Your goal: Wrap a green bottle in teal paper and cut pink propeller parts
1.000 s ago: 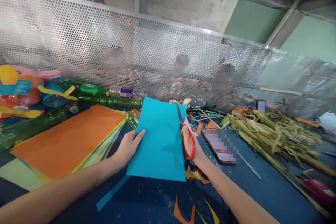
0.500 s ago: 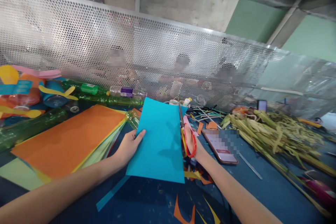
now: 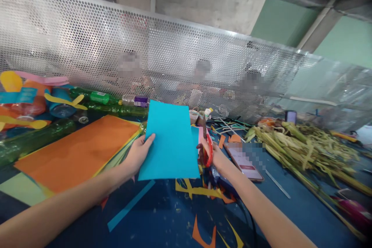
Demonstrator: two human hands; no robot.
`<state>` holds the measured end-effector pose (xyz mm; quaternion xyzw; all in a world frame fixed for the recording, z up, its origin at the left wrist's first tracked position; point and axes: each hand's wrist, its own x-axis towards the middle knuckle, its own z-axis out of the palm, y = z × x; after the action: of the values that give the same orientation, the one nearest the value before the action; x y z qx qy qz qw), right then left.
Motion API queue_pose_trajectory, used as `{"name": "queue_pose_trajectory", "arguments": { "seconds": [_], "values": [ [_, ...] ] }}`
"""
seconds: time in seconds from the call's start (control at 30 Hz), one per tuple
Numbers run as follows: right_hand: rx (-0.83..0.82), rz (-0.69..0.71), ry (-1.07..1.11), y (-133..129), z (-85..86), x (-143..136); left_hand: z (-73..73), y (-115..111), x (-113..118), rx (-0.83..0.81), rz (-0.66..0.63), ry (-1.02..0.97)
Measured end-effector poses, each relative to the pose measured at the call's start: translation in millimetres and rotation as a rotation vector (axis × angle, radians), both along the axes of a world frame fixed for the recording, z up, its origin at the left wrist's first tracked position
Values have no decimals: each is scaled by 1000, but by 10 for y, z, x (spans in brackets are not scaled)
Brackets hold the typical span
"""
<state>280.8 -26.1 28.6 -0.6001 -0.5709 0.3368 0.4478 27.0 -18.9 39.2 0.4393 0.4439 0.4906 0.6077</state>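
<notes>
A blue sheet of paper (image 3: 171,143) is pinched at its left edge by my left hand (image 3: 141,152), with the thumb on top. Just right of the sheet, my right hand (image 3: 211,151) grips red-handled scissors (image 3: 208,150), blades pointing up and away. The scissors are apart from the sheet's right edge. Behind that edge lies another blue paper piece (image 3: 195,133), partly hidden. A narrow blue strip (image 3: 130,206) rests on the dark blue table (image 3: 162,217) below the sheet.
Orange paper (image 3: 84,151) tops a stack at left, near green bottles (image 3: 37,139). Paper scraps (image 3: 203,190) lie in front. At right are a phone (image 3: 247,164) and dried stalks (image 3: 302,151). Behind a perforated metal screen (image 3: 174,54), people are partly visible.
The blue sheet and my left hand have moved up and left, away from the scissors. The sheet's right edge has come clear of the blades. More yellow scraps show below it.
</notes>
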Motion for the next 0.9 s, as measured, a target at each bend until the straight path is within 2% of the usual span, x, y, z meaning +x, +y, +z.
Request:
{"name": "queue_pose_trajectory", "arguments": {
  "seconds": [0.1, 0.2, 0.43, 0.57, 0.7, 0.83, 0.9],
  "values": [
    [-73, 85, -76, -43, 27, 56, 50, 152, -103, 2, 139, -52],
    [-92, 150, -153, -82, 40, 63, 70, 290, -203, 36, 213, -74],
    [4, 109, -279, -88, -118, -54, 9, 377, -241, 65, 178, -123],
    [65, 60, -290, -82, -171, -85, 11, 356, -207, 55, 104, -131],
    [134, 27, -263, -148, -49, -136, 52, 327, -211, 23, 3, -96],
    [110, 153, 7, -232, 90, -245, 30, 297, -219, 21, -234, -30],
    [85, 242, 94, -246, 107, -284, -6, 311, -221, 96, -344, 111]
  ]
}}
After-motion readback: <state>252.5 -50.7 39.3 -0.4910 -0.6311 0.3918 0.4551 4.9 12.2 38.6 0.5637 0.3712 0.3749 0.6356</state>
